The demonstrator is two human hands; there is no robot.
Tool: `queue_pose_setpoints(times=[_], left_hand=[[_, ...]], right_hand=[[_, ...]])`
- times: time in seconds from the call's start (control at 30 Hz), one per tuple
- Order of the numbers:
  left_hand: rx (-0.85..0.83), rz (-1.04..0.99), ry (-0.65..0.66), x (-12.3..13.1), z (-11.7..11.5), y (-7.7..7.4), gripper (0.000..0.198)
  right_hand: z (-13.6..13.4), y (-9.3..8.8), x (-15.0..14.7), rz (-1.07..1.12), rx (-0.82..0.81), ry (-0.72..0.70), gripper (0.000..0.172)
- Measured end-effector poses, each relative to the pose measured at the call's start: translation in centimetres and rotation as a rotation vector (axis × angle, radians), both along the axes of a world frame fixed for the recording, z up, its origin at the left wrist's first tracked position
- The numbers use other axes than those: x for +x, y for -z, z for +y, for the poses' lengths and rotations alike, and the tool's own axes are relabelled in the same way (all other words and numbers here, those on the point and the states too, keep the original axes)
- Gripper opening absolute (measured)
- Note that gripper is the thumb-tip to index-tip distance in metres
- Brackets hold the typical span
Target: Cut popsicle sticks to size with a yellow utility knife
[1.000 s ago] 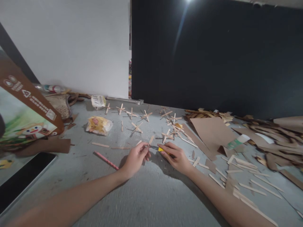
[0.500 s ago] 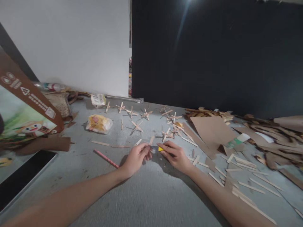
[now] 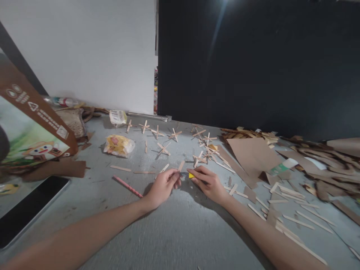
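Two bare hands work close together over a grey bench (image 3: 157, 236), seen from my remote view. The left hand (image 3: 164, 185) is pinched on a wooden craft stick (image 3: 181, 165); the right hand (image 3: 209, 183) grips what looks like a yellow-handled knife (image 3: 191, 175), its grey blade (image 3: 184, 174) pointing left. My worry is a slip: a blade skidding off the stick could nick the left fingertips, and pressing too hard could split it. The stick juts up and away from those fingers, between the hands; the blade reaches its lower end, though I cannot tell whether they touch.
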State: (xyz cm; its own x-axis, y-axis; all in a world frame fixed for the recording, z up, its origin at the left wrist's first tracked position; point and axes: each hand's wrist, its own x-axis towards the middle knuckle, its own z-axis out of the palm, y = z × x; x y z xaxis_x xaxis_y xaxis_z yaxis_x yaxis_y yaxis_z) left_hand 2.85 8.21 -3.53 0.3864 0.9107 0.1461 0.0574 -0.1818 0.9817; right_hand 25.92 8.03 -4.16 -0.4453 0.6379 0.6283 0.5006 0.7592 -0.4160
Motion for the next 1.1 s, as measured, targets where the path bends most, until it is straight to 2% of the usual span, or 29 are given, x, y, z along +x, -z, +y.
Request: queue_pose_setpoints(times=[0.13, 0.4, 0.63, 1.1], left_hand=[[0.025, -0.008, -0.019, -0.06, 0.13, 0.22, 0.054], [-0.006, 0.026, 0.045, 0.04, 0.1, 0.52, 0.043], [-0.03, -0.041, 0.001, 0.1, 0.07, 0.08, 0.049], [-0.056, 0.095, 0.042, 0.09, 0.2, 0.16, 0.039]], right_hand=[[0.1, -0.05, 0.01, -0.008, -0.012, 0.012, 0.034], [0.07, 0.17, 0.01, -0.011, 0.002, -0.006, 0.034], [0.21, 0.28, 0.0, -0.002, -0.002, 0.015, 0.034], [-0.11, 0.03, 0.03, -0.028, 0.016, -0.006, 0.037]])
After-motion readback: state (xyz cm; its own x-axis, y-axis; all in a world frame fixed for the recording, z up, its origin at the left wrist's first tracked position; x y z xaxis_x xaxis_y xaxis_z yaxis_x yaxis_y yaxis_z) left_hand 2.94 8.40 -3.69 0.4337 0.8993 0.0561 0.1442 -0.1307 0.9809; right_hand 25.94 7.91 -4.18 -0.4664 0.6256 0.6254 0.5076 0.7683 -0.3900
